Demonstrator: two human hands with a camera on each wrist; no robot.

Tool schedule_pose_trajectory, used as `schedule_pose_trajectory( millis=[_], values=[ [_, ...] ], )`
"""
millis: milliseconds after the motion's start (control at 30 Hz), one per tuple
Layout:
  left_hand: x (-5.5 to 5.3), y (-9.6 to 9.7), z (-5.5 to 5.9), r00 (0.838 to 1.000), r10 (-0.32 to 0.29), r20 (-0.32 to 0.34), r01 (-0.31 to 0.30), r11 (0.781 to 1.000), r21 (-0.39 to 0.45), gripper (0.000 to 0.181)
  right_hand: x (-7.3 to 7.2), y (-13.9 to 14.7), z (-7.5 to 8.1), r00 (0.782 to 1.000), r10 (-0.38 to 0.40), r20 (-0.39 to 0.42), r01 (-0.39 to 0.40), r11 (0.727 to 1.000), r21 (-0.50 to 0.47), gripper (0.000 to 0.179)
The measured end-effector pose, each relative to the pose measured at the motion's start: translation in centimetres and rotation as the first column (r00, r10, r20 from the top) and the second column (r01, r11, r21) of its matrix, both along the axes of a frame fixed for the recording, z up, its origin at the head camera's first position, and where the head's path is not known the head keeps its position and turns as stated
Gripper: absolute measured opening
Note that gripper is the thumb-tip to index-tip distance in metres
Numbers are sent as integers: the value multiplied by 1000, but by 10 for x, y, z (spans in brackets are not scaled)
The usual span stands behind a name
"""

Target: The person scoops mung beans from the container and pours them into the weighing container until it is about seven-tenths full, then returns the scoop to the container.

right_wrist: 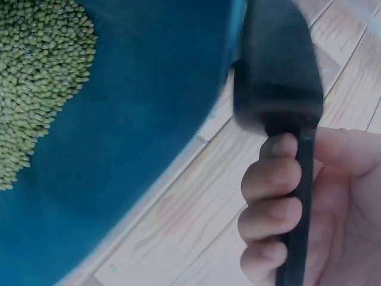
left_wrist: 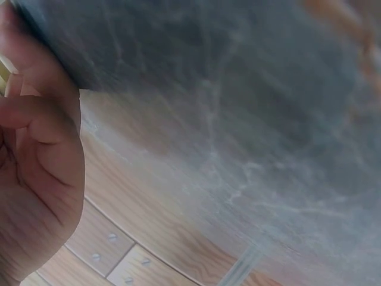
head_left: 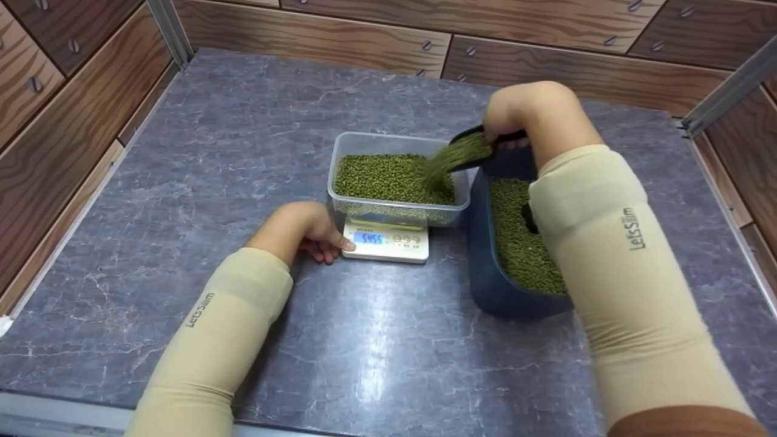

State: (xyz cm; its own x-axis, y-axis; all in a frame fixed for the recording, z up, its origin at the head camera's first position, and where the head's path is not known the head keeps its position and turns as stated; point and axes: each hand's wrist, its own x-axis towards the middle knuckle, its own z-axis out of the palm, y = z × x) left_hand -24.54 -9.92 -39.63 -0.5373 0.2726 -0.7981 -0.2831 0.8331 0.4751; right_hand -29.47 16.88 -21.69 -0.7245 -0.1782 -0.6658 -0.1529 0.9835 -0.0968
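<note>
My right hand (head_left: 510, 115) grips the handle of a black scoop (right_wrist: 280, 65), its fingers wrapped round it in the right wrist view. The scoop tips leftward, and green mung beans (head_left: 455, 156) stream off its lip into a clear plastic container (head_left: 394, 209). That container holds a bed of mung beans and sits on a white kitchen scale (head_left: 388, 252), whose lit display seems to read 5455. My left hand (head_left: 312, 227) rests at the scale's left edge, thumb touching its corner and the other fingers beside it. In the left wrist view the scale is mostly out of frame.
A deep blue bin (head_left: 485, 267) of mung beans stands right of the scale, close to the clear container, partly hidden by my right forearm. A dark object (head_left: 529, 218) shows at that forearm's edge. Wood-patterned panels (head_left: 328, 36) border the grey marbled table (head_left: 200, 182).
</note>
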Motion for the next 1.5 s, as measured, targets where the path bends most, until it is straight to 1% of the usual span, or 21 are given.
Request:
schedule_pose_trajectory(
  millis=[33,67,100,133,200,267,300,367,400,533,633,733,800,967,1067,1133,1233,1300,1367,1400,1500],
  values=[
    [0,0,0,1000,-1,2,1,1000,1,32,2,-4,1,998,40,-40,-39,999,35,21],
    [0,0,0,1000,2,4,-2,1000,3,32,6,-8,3,992,85,-95,-78,994,80,20],
    [0,0,0,1000,1,4,-1,1000,3,32,9,-12,4,981,122,-153,-102,986,130,19],
    [0,0,0,1000,1,6,-1,1000,3,32,14,-17,4,966,147,-212,-110,978,180,18],
    [0,0,0,1000,-2,8,2,1000,2,32,22,-27,3,927,197,-318,-106,954,280,17],
    [0,-1,0,1000,-4,11,4,1000,2,32,31,-38,1,891,221,-398,-79,936,343,17],
    [0,-1,0,1000,-2,13,2,1000,2,32,34,-43,-1,878,227,-422,-67,930,362,18],
    [0,0,0,1000,1,15,-1,1000,1,32,40,-52,-4,858,247,-450,-58,918,393,19],
    [0,0,0,1000,1,14,-1,1000,-3,32,43,-55,-5,852,258,-456,-60,913,404,18],
    [0,1,0,1000,3,6,-2,1000,-16,33,48,-59,-7,841,285,-460,-74,902,424,17],
    [0,1,-1,1000,3,4,-3,1000,-22,33,49,-55,-8,832,292,-471,-92,911,401,16],
    [0,2,-1,1000,8,5,-8,1000,-20,33,48,-46,-7,816,289,-500,-112,929,353,16],
    [0,2,-2,1000,12,7,-12,1000,-19,33,48,-40,-5,810,284,-513,-125,939,321,17],
    [0,1,-2,1000,14,10,-14,1000,-13,33,49,-20,6,818,267,-510,-154,955,254,15],
    [0,0,-2,1000,13,11,-13,1000,-10,33,49,-3,14,829,246,-503,-153,964,219,13],
    [0,-1,-3,1000,12,10,-12,1000,-7,33,48,10,19,842,215,-495,-136,972,190,12],
    [1,-1,-3,1000,17,8,-17,1000,0,33,47,30,24,873,160,-460,-99,983,154,14],
    [1,-1,-3,1000,25,10,-25,1000,4,32,47,41,24,889,136,-438,-81,987,142,15],
    [2,-1,-4,1000,27,10,-27,1000,5,32,48,50,21,905,140,-402,-84,985,153,14],
    [2,-1,-4,1000,22,14,-22,1000,4,32,49,54,18,913,150,-381,-93,982,163,12],
    [1,-1,-4,1000,8,21,-8,1000,-1,33,51,57,5,924,214,-316,-154,967,202,9]
  ],
)
